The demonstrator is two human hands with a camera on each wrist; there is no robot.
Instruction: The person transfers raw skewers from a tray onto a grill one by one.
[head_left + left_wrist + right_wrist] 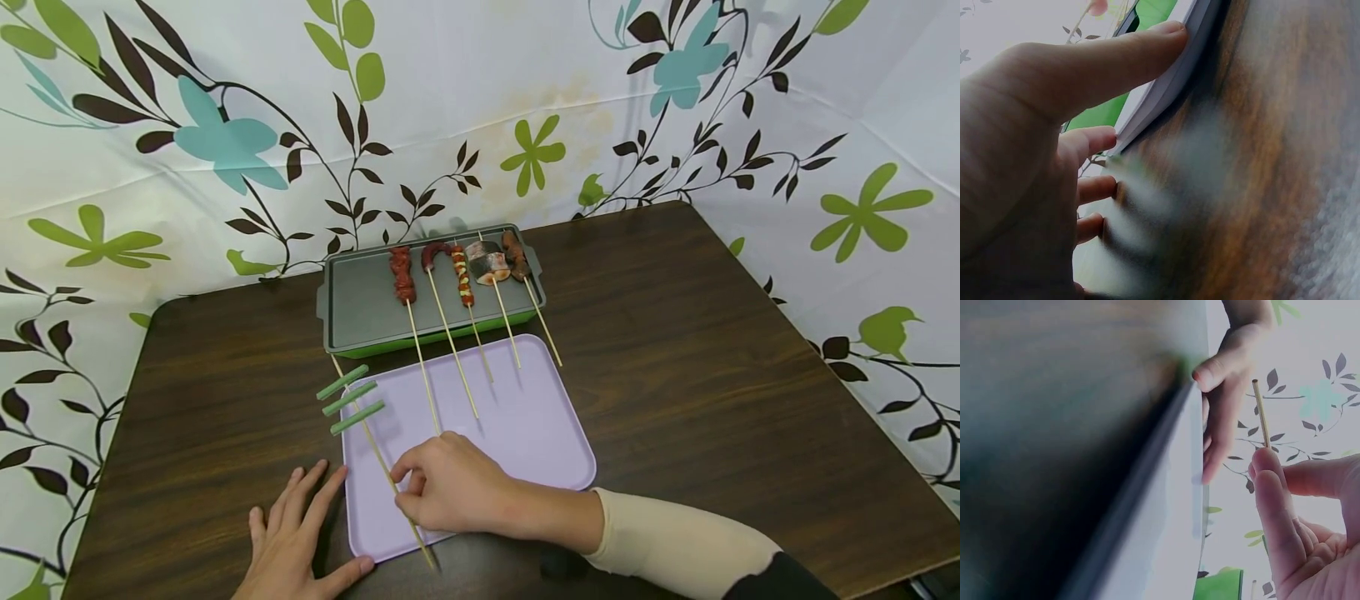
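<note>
My right hand (461, 487) pinches a bamboo skewer (380, 456) between thumb and fingertips, above the lilac tray (540, 442). Three short green sticks (350, 408), like cut green beans, are threaded crosswise near its far end. In the right wrist view the skewer's blunt end (1261, 412) pokes out past the fingers. My left hand (288, 537) has its fingers spread at the tray's left side, thumb by the near left corner. The left wrist view shows its thumb (1116, 69) close to the tray's rim, with nothing held.
Behind the tray stands a green grill with a grey plate (356, 292). On its right half lie a red meat skewer (402, 275), a curled reddish one (435, 252), a colourful one (462, 279), a fish-like slice (487, 262) and a brown one (516, 257). Their sticks overhang the front edge.
</note>
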